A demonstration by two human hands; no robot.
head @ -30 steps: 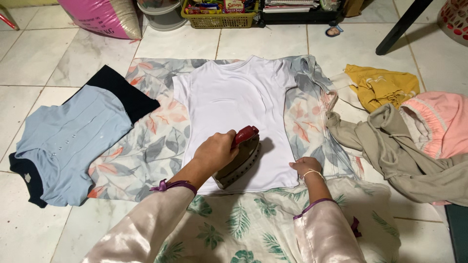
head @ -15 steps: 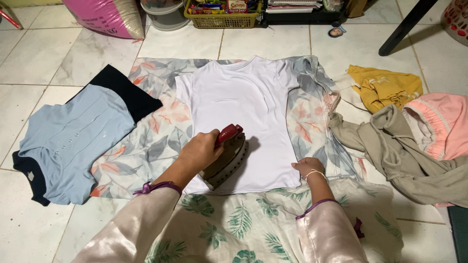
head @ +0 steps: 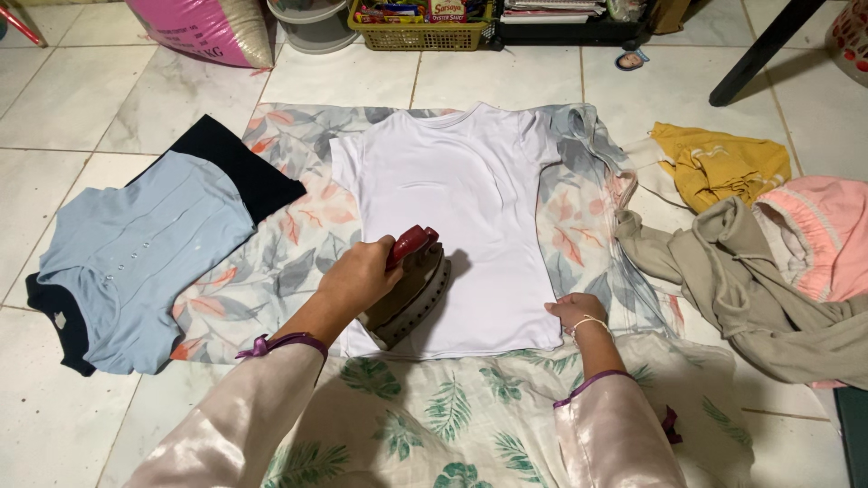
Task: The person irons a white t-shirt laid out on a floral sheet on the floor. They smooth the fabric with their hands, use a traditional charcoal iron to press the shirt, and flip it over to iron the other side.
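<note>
A white T-shirt (head: pixel 457 194) lies flat on a leaf-patterned cloth (head: pixel 289 262) spread over the tiled floor. My left hand (head: pixel 357 276) grips the red handle of a clothes iron (head: pixel 411 280), which rests on the shirt's lower left part. My right hand (head: pixel 579 312) presses down on the shirt's lower right hem, with a thin bracelet at the wrist. Both arms wear shiny pale sleeves.
A light blue buttoned top (head: pixel 136 253) on a dark garment lies to the left. To the right is a heap of beige (head: pixel 732 280), yellow (head: pixel 719 163) and pink (head: pixel 818 235) clothes. A pink sack (head: pixel 212 32), a yellow basket (head: pixel 420 27) and a dark table leg (head: pixel 764 50) stand at the far edge.
My left hand has slid the iron leftward across the lower part of the shirt. My right hand has stayed on the hem.
</note>
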